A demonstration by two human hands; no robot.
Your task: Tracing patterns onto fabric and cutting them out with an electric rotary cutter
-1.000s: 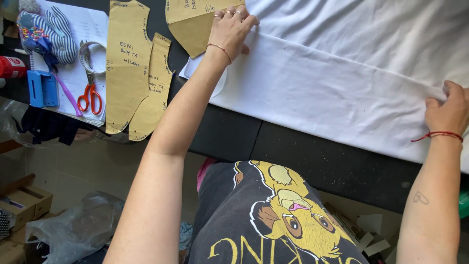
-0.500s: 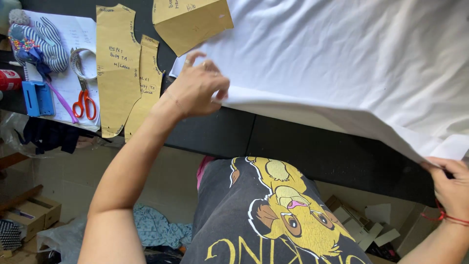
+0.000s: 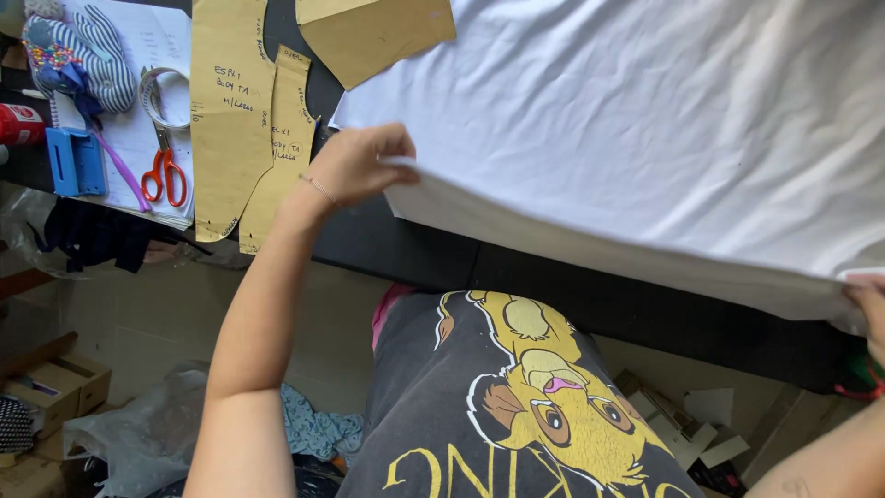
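Fingers of the left hand (image 3: 355,166) pinch the near edge of the white cloth (image 3: 645,138), which lies on the black table (image 3: 590,295), and lift it. The right hand (image 3: 867,304) grips the same edge, half out of view, so its fingers are hard to see. Both hands should move evenly so the cloth stays smooth; farther off lie brown paper shapes (image 3: 240,101) and red scissors (image 3: 166,171).

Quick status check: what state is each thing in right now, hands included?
White fabric: spread on the table, near edge lifted.
Left hand: pinching the fabric's near edge.
Right hand: gripping the fabric edge, mostly out of frame.
Scissors: closed, lying flat.
Paper pattern pieces: flat on the black table.
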